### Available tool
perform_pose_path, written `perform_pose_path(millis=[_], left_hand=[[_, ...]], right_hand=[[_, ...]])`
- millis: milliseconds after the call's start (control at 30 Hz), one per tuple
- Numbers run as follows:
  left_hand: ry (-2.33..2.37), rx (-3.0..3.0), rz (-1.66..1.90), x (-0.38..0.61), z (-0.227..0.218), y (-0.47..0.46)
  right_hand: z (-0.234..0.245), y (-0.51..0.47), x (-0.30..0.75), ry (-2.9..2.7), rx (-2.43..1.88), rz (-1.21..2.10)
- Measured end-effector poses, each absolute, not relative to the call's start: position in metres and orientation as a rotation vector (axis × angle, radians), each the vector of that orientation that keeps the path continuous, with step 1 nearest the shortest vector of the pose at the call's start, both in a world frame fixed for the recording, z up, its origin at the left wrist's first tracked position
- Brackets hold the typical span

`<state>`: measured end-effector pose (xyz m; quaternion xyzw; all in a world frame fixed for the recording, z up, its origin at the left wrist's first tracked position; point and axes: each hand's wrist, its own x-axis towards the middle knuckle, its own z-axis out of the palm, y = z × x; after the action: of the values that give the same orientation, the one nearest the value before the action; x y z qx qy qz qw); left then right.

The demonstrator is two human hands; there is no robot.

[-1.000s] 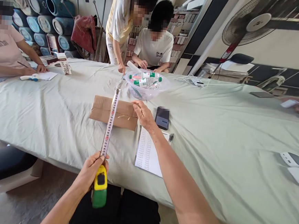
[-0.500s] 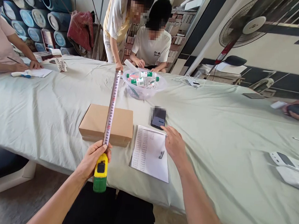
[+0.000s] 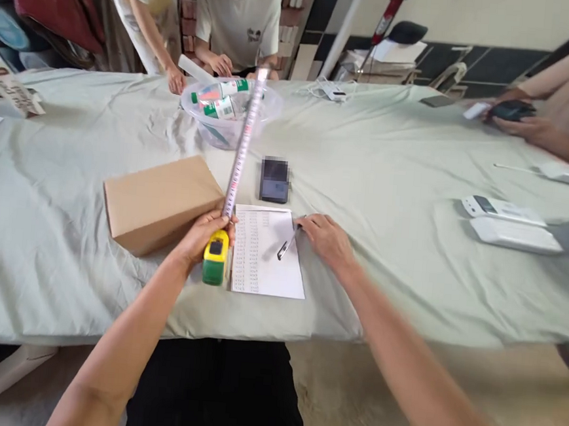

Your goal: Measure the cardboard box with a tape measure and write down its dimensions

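Note:
My left hand point(image 3: 207, 236) is wrapped round a yellow and green tape measure point(image 3: 215, 258). Its pulled-out blade point(image 3: 242, 147) slants up and away from me, with the far end in front of the plastic basin. By the paper's right edge, the fingertips of my right hand point(image 3: 329, 243) pinch one end of a slim pen point(image 3: 284, 247), whose dark clip shows over the page. Columns of handwritten figures fill the left part of the white paper point(image 3: 279, 278). A closed brown cardboard box point(image 3: 160, 197) sits against the left hand's far side.
A phone point(image 3: 274, 181) lies beyond the paper. Bottles fill the clear basin point(image 3: 212, 132). Two people are across the table, one with a hand point(image 3: 176, 81) beside the basin. White devices point(image 3: 514, 228) lie at right, near another person holding a dark object point(image 3: 513, 111).
My right hand has moved from the phone to the pen and lifted it. The tape's far end has left the other person's hand and swung right. The box has turned.

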<state>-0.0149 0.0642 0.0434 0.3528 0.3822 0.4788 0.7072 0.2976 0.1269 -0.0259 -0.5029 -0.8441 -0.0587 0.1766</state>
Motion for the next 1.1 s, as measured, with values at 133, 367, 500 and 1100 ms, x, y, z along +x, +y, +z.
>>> perform_pose_path(millis=[133, 367, 500, 1100], left_hand=[[0.827, 0.606, 1.008, -0.020, 0.042, 0.063], [1.012, 0.579, 0.891, -0.016, 0.056, 0.049], [1.061, 0.588, 0.886, -0.014, 0.059, 0.050], [1.128, 0.577, 0.876, -0.012, 0.057, 0.050]], right_hand=[[-0.026, 0.119, 0.294, -1.966, -1.520, -0.011], [-0.003, 0.097, 0.226, -1.322, -1.323, 0.681], [0.002, 0.090, 0.197, -1.334, -1.307, 0.787], [-0.006, 0.085, 0.192, -1.468, -1.450, 0.756]])
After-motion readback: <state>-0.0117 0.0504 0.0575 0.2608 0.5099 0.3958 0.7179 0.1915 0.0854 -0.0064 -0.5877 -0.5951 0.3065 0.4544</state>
